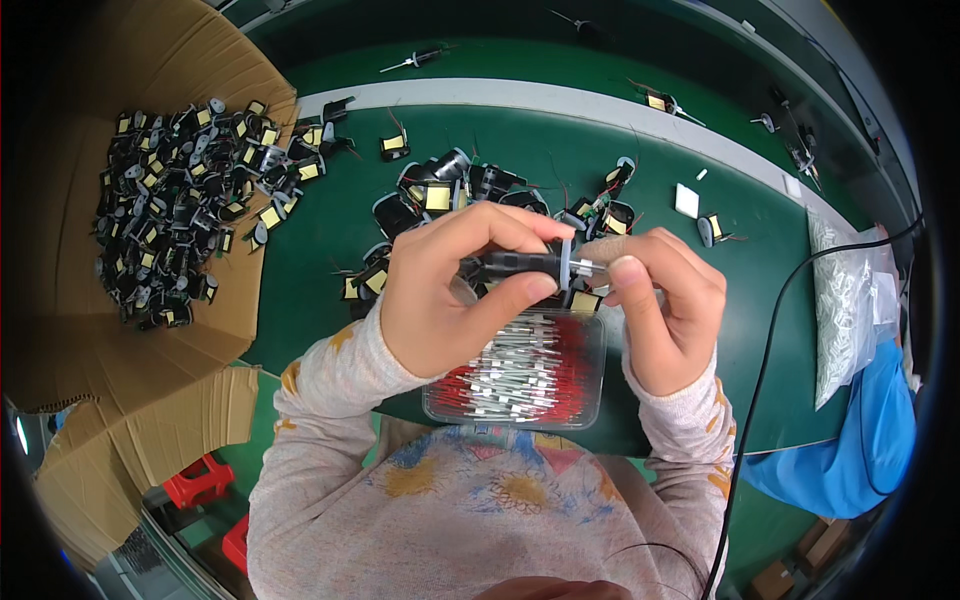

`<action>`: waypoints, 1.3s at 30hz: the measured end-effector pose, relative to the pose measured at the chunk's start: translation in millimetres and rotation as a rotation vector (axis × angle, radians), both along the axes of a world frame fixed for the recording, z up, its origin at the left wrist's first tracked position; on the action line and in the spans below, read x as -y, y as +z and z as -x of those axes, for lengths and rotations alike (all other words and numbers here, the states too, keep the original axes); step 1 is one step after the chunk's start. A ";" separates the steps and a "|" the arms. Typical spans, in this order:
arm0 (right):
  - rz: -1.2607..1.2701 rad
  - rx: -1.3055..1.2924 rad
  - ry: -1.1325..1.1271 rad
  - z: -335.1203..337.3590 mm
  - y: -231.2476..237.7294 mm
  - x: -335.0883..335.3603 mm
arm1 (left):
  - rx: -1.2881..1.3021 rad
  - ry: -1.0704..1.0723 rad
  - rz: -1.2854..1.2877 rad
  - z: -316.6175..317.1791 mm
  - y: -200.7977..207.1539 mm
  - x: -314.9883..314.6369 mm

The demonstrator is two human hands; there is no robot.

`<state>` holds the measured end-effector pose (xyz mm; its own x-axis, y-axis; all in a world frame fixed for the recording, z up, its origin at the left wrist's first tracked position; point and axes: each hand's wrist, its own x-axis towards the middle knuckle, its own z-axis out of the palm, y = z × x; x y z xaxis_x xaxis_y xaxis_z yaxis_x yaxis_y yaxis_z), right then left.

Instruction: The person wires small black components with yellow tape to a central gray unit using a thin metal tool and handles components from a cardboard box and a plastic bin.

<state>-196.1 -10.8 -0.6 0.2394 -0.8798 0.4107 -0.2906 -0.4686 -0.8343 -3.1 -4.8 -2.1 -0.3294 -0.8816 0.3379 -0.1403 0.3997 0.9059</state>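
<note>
My left hand [440, 280] is closed around a black cylindrical part [518, 263] with a grey disc at its right end. Thumb and fingers grip it from both sides. My right hand [665, 300] pinches a small whitish pin-like piece [587, 267] against the disc side of that part, and a tan wrap covers one of its fingers. How deep the piece sits in the part is hard to see. Just below both hands stands a clear plastic tray [597, 400] of thin white and red pieces. Similar black parts with yellow pads [437, 197] lie in a pile behind my hands.
At the left, a cardboard box [190, 60] lies open with many black parts spilling out. A bag of small white pieces [835, 310] and a blue cloth or bag [865, 440] are at the right. A black cable [770, 340] runs down the right side. A white block [687, 200] lies on the green table.
</note>
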 end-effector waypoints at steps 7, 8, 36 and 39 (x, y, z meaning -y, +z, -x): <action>-0.029 0.122 -0.269 14.8 -8.2 33.7 | 0.084 0.102 0.091 -6.8 -20.9 95.8; -0.034 0.130 -0.290 21.3 -7.4 33.3 | 0.263 0.195 0.176 -8.5 -25.5 126.4; -0.030 -0.435 0.357 14.7 -52.1 -26.2 | 0.527 -0.146 -0.381 -89.0 -51.4 109.7; 0.102 -0.528 0.358 -1.9 -53.9 -32.8 | -0.070 -0.078 -0.635 -106.0 -65.4 99.7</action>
<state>-194.2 22.0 -54.4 0.7037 -0.6707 0.2345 -0.4607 -0.6820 -0.5680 102.9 -104.5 -67.6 -0.3963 -0.8917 -0.2186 -0.0643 -0.2106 0.9755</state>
